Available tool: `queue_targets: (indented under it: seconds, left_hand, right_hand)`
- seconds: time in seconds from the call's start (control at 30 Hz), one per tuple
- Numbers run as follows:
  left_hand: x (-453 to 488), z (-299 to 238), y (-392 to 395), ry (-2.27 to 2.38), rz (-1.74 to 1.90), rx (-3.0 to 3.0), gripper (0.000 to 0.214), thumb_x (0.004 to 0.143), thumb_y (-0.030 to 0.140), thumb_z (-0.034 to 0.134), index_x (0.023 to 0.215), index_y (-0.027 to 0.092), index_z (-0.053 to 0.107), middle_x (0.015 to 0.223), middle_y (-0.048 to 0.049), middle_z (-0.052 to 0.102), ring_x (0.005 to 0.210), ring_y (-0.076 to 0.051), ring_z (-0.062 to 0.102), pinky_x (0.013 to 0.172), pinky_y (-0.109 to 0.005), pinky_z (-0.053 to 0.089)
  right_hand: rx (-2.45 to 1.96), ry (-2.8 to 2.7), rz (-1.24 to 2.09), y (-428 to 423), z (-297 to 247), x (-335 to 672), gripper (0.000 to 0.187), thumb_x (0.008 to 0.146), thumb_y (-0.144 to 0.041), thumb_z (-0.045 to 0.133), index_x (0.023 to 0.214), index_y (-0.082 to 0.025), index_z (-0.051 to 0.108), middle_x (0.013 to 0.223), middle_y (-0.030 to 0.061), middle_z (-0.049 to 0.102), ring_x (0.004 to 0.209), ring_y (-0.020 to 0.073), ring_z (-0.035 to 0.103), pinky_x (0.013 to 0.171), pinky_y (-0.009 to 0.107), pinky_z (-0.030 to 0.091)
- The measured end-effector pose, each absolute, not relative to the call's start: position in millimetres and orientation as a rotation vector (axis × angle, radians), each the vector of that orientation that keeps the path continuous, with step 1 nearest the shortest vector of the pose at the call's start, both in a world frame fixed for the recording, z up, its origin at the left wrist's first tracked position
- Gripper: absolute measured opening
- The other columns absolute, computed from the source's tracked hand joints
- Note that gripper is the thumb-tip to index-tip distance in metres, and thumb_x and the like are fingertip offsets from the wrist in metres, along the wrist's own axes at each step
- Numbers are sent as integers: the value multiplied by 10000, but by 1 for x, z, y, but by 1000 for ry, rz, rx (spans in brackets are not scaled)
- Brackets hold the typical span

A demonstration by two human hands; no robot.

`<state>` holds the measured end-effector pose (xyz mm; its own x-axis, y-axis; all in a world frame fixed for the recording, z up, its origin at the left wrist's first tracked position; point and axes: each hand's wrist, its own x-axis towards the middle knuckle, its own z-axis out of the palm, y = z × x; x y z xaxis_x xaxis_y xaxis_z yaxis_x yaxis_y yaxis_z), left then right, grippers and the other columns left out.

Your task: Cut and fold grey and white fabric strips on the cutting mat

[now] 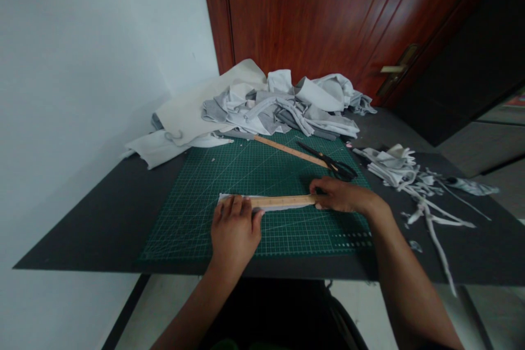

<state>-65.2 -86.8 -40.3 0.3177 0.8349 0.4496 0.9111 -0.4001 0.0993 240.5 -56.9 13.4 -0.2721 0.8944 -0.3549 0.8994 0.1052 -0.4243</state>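
A wooden ruler (283, 201) lies lengthwise on a narrow strip of white-grey fabric (289, 208) on the green cutting mat (246, 234). At its left end my left hand (237, 227) grips the ruler against the fabric, fingers bent over it and thumb at the near edge. My right hand (340, 195) pinches the right end, thumb and fingertips closed on it; what exactly lies under those fingertips is hidden. Just beyond the right hand rest black-handled scissors (330, 161), across a second wooden ruler (287, 149).
A heap of grey and white fabric (283, 106) and a cream sheet (197, 115) cover the back of the dark table (102, 219). Fabric scraps and thin strips (410, 178) lie at the right, one hanging over the front edge. Behind stands a reddish wooden door (307, 16).
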Motion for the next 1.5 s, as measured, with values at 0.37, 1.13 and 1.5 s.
queue_targets:
  seconds: [0.37,1.13,1.5]
  left_hand:
    - [-65,-38,-88,-1627,-598,-2402,401,1000,403,496,1158,109,719,1174,-166,699,1168,-370,611,1030,-517,446]
    - [-65,-39,-88,-1642,-634,-2421,366,994,377,514,1140,113,721,1170,-162,699,1168,-364,610,1039,-517,452]
    - [-64,-34,-89,-1650,-621,-2412,348,998,353,489,1129,127,719,1147,-158,710,1144,-363,616,1007,-530,463]
  right_hand:
    - [1873,2329,-897,-58,13,239,116,844,-249,617,957,-230,613,963,34,646,865,205,601,705,272,403]
    - [1888,2257,-909,-63,16,233,79,838,-236,616,895,-233,562,841,10,627,770,190,577,617,265,364]
    - [1884,2251,-922,-62,13,234,99,832,-242,625,904,-235,556,838,7,628,755,188,574,605,267,358]
